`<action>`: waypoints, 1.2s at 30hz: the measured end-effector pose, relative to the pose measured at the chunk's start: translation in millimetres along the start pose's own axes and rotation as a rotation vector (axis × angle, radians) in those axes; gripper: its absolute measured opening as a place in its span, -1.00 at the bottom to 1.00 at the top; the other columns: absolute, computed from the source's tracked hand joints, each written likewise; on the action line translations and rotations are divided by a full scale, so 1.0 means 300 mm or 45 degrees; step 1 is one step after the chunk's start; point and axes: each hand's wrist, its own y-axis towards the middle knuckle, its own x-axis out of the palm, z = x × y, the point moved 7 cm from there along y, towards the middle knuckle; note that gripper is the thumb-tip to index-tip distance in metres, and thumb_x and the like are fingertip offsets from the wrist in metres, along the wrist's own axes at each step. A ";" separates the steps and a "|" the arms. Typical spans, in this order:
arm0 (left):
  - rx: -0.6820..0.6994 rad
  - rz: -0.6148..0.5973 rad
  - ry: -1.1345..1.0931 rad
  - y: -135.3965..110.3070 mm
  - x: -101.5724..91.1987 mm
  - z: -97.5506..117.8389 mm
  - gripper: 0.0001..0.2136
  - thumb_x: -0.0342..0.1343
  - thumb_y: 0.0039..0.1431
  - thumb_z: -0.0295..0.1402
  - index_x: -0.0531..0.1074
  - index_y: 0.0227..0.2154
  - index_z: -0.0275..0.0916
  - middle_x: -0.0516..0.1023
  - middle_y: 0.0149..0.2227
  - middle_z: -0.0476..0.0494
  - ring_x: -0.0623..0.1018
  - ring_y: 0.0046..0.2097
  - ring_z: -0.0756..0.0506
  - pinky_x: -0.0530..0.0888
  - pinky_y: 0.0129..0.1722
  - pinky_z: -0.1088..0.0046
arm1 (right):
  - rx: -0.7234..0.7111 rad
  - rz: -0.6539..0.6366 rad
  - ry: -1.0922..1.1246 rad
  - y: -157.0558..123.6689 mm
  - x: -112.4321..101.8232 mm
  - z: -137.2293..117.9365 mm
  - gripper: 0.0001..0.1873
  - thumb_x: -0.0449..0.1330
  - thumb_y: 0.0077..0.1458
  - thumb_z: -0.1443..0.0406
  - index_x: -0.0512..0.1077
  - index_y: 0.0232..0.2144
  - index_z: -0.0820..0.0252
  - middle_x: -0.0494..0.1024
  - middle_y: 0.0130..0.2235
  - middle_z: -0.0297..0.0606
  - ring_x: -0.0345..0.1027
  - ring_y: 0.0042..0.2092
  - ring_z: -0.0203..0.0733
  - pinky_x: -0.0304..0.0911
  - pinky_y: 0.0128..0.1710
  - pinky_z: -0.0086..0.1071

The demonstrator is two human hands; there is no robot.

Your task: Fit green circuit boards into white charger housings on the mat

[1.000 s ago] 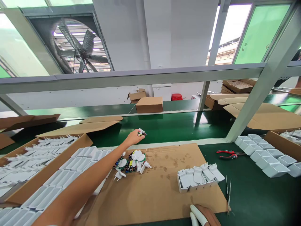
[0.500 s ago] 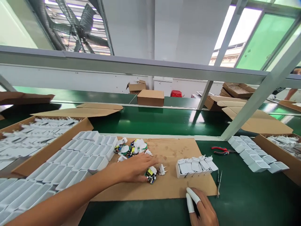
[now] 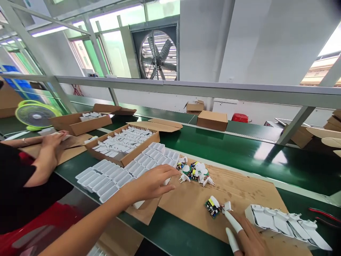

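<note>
Evidently the left hand (image 3: 156, 182) is empty, its fingers loosely spread over the edge of the white cases (image 3: 108, 191). The right hand (image 3: 250, 234), its two white finger covers (image 3: 234, 223) held apart, has one tip right at a white plug (image 3: 227, 205). Beside that, a small circuit board (image 3: 212, 207) lies on the cardboard sheet (image 3: 183, 204) between both hands.

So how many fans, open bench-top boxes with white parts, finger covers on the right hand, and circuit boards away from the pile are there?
Fans: 2, wall fan, green fan
Open bench-top boxes with white parts: 2
Finger covers on the right hand: 2
Circuit board away from the pile: 1
Total: 7
</note>
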 end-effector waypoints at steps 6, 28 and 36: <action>-0.181 0.035 0.066 -0.167 -0.022 -0.087 -0.60 0.16 0.45 -0.23 0.43 0.29 -0.10 0.59 0.23 -0.22 0.58 0.24 -0.27 0.58 0.20 0.16 | 0.065 -0.577 -0.130 0.194 0.154 0.018 -0.36 0.19 -0.15 0.56 0.56 0.04 0.23 0.47 0.30 -0.01 0.29 0.35 0.30 0.32 0.32 0.13; -0.094 0.052 0.558 -0.052 0.186 -0.186 -0.99 0.25 0.29 -0.46 0.55 -0.27 -0.25 0.55 0.20 -0.34 0.42 0.35 -0.48 0.49 0.22 -0.13 | 0.238 -0.434 0.480 0.114 0.295 0.142 -0.35 0.10 0.28 0.30 0.28 0.40 0.19 0.50 0.24 0.09 0.46 0.24 0.16 0.48 0.19 0.05; 0.111 0.091 0.087 0.027 0.188 0.069 -0.96 0.11 0.41 -0.42 0.46 -0.19 -0.19 0.39 0.33 -0.34 0.46 0.33 -0.28 0.53 0.26 0.15 | 0.202 -0.043 0.424 0.240 0.094 0.040 -0.42 0.08 0.24 0.40 0.25 0.29 0.15 0.57 0.04 -0.01 0.54 0.01 0.09 0.61 -0.08 -0.02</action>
